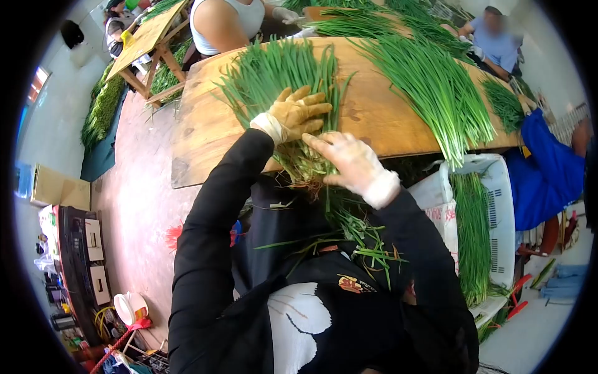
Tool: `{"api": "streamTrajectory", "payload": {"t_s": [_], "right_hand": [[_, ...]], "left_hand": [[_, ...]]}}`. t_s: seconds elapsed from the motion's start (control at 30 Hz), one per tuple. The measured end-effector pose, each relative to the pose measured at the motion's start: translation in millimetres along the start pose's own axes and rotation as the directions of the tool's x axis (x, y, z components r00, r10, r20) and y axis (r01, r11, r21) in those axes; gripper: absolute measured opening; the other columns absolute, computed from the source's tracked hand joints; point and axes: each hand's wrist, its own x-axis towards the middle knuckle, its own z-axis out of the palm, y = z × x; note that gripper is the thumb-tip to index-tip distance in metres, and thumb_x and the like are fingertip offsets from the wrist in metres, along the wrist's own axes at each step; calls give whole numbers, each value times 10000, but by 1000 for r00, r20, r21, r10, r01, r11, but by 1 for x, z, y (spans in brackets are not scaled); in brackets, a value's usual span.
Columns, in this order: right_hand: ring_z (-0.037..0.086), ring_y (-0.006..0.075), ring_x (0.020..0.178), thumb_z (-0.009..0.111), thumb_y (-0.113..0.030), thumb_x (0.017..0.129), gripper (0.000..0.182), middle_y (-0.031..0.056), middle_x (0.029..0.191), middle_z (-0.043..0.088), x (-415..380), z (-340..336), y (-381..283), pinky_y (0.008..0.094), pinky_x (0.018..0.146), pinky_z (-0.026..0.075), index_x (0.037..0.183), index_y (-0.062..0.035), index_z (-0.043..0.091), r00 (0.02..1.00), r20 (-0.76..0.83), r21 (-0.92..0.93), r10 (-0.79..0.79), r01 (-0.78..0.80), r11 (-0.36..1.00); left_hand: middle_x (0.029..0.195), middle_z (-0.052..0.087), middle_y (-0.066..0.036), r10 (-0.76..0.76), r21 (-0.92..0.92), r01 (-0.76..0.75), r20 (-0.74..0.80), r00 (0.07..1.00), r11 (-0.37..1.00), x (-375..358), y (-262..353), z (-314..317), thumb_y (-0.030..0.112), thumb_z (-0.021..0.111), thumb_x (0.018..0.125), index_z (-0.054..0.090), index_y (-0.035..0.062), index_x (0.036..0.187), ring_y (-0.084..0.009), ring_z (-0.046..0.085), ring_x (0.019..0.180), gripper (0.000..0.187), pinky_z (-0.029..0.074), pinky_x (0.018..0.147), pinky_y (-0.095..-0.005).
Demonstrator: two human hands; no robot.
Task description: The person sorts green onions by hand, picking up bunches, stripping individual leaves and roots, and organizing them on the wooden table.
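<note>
A bunch of garlic chives (274,71) lies on the wooden table, its leaves fanned toward the far side and its pale, brownish root ends (305,165) at the near edge. My left hand (298,115), in a yellowish glove, rests flat across the lower leaves with fingers spread. Beside the roots is my right hand (355,163), also gloved, its index finger stretched over the stems and the thumb held apart. Loose leaf scraps (367,243) lie on my lap.
A larger pile of chives (430,87) covers the table's (374,128) right part. At my right stands a white crate (498,206) with chives in it, near a blue cloth (545,168). Other people sit around the far side. A white bucket (129,308) stands at lower left.
</note>
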Motion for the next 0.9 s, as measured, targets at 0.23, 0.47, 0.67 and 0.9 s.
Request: {"api": "streamTrajectory", "payload": {"t_s": [0.23,0.47,0.67,0.9], "right_hand": [[526,213,619,564,-81,677,57,68,649,466,-31,63,6,310,518,441,697,-74,511,927,-87,250,-364,374,893],[594,291,721,595,-226,683,221,114,771,619,-127,77,29,370,627,454,864,-105,634,426,899,201,-101,-195,960],[600,288,743,555,-176,668,191,115,785,625,-137,96,56,362,643,465,814,-85,639,378,924,-46,58,-41,998],[583,210,824,590,-158,714,417,111,933,608,-125,44,84,291,706,466,1103,-24,518,626,778,258,61,-406,877]], "left_hand": [[1369,259,-7,-98,62,95,39,994,994,-17,9,16,414,328,864,274,298,1307,-260,237,1252,461,119,1009,-454],[1368,265,-14,-103,-54,100,-63,993,994,-21,7,21,412,321,872,310,291,1294,-261,212,1266,439,74,1015,-445],[1355,288,-14,-128,-57,121,-149,980,991,-22,5,30,419,354,861,343,269,1280,-283,229,1255,445,94,1014,-451],[1252,408,-95,-583,-546,250,-605,542,799,-87,-39,2,178,524,818,415,100,1206,-274,410,1122,410,325,935,-367]]}}
